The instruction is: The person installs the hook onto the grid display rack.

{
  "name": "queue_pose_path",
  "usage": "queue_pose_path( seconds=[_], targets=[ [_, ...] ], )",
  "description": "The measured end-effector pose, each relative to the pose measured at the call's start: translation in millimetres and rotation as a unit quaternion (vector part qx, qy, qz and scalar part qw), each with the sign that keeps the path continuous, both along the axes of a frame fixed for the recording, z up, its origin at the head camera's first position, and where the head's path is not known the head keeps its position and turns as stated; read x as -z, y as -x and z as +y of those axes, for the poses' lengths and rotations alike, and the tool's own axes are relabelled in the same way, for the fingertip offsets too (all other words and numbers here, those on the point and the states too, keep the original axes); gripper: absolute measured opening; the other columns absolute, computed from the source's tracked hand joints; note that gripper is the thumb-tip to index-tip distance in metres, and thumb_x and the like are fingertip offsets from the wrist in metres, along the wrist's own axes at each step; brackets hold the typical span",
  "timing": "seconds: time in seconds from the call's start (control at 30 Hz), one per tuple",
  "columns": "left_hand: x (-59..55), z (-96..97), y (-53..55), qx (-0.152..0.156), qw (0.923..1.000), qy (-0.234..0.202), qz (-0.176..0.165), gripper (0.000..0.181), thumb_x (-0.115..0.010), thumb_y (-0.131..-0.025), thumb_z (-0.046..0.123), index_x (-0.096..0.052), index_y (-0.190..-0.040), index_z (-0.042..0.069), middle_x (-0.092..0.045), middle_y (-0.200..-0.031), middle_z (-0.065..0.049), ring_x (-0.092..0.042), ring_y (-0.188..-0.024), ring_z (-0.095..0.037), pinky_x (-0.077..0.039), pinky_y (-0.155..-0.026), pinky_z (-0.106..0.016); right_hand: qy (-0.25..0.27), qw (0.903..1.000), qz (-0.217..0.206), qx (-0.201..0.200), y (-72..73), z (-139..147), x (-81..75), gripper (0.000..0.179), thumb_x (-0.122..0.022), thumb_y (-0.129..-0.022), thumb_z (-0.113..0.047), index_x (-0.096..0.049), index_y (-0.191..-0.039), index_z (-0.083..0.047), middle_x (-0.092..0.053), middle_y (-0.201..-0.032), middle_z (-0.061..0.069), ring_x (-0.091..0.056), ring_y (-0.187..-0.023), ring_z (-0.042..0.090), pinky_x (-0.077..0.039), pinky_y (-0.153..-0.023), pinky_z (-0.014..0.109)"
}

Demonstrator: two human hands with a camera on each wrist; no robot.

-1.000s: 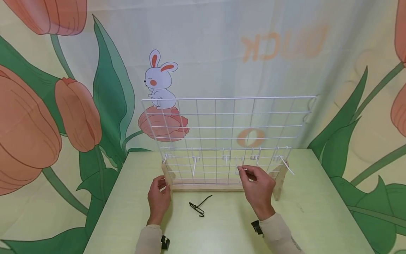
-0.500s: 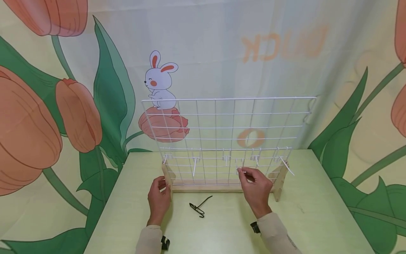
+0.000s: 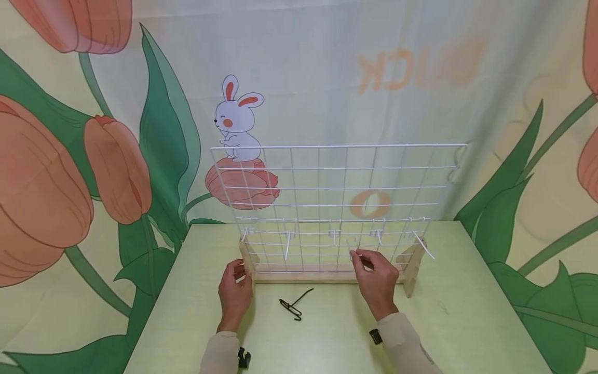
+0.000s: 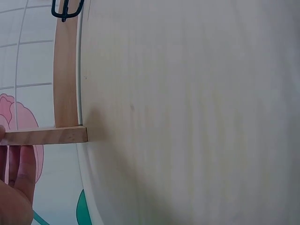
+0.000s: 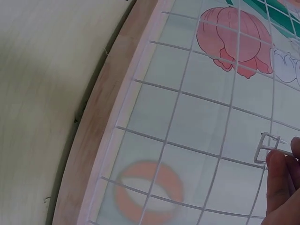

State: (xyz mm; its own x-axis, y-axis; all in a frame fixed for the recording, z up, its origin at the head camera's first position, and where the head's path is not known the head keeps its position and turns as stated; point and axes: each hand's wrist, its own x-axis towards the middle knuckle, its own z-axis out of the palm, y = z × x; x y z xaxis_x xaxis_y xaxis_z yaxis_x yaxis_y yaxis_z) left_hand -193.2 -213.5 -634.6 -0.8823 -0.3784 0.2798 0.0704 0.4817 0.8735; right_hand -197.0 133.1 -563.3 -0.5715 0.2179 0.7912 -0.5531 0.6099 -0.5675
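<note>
A white wire hook is pinched between the thumb and fingers of my right hand, in front of the white wire grid. Its prongs point up toward the grid; whether they touch the wires I cannot tell. At the grid's left end, my left hand grips the wooden side piece of the stand, fingers on one side and thumb at the other. Several white hooks, among them one long-armed hook, hang in a row on the grid. A black wire hook lies on the table between my hands.
The wooden base bar runs along the grid's bottom. On the right stands the other wooden side piece. Behind the pale table hangs a curtain printed with tulips and a rabbit.
My right hand has shifted slightly down and to the left with the white hook. My left hand keeps its hold on the stand, and the black hook has stayed put.
</note>
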Motion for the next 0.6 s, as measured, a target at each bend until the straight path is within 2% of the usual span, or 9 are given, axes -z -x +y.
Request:
queue_pose_path(
  seconds=[0.17, 0.37, 0.6],
  targets=[
    [-0.9, 0.1, -0.7, 0.003, 1.0000, -0.001, 0.004, 0.036, -0.072, -0.098, 0.003, -0.062, -0.132, 0.009, -0.072, -0.120, -0.013, -0.074, -0.112, -0.030, -0.065, -0.089, -0.049, -0.006, 1.0000, -0.006, -0.003, 1.8, 1.6, 6.8, 0.010, -0.088, -0.083, -0.001, -0.081, -0.091, -0.001, -0.080, -0.087, 0.012, -0.078, -0.070, 0.027, -0.055, -0.075, 0.004],
    [-1.1, -0.4, -0.3, 0.006, 0.9999, 0.001, 0.008, 0.037, -0.072, -0.098, 0.002, -0.061, -0.132, 0.009, -0.072, -0.120, -0.013, -0.074, -0.112, -0.030, -0.065, -0.089, -0.048, -0.006, 0.9999, 0.006, -0.013, 4.2, 2.2, 12.1, 0.011, -0.088, -0.082, 0.001, -0.082, -0.090, -0.003, -0.080, -0.086, 0.010, -0.077, -0.068, 0.026, -0.060, -0.068, 0.013],
    [0.5, -1.2, 0.9, 0.006, 0.9999, 0.000, 0.011, 0.036, -0.073, -0.097, 0.002, -0.062, -0.131, 0.010, -0.072, -0.118, -0.012, -0.074, -0.110, -0.029, -0.066, -0.087, -0.046, -0.013, 0.9997, -0.016, -0.016, -0.6, 0.8, 16.1, 0.010, -0.088, -0.083, -0.001, -0.082, -0.091, -0.004, -0.079, -0.087, 0.009, -0.077, -0.070, 0.023, -0.060, -0.067, 0.013]
  ],
)
